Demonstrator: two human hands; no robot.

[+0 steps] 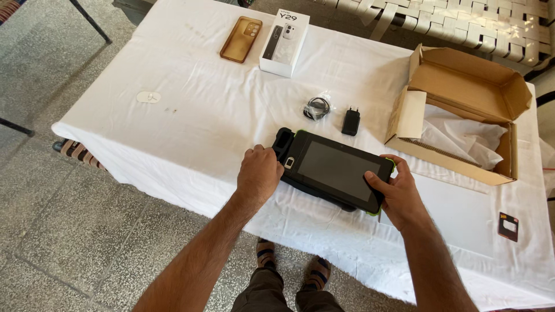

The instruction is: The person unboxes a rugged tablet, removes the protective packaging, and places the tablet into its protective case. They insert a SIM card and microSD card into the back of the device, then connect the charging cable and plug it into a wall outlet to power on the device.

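A black tablet-like device (pixel 335 169) with green edge trim lies near the front edge of a table covered in a white cloth (pixel 196 110). My left hand (pixel 258 176) grips its left end, fingers curled over the top corner. At the device's right end, my right hand (pixel 394 193) clasps the corner, thumb resting on the dark screen. The screen is off.
An open cardboard box (pixel 462 110) with white wrapping stands at the right. A black charger plug (pixel 350 121) and a coiled cable (pixel 317 108) lie behind the device. Farther back lie a white phone box (pixel 284 41) and an amber phone case (pixel 241 39). A small dark card (pixel 508 226) lies at the right.
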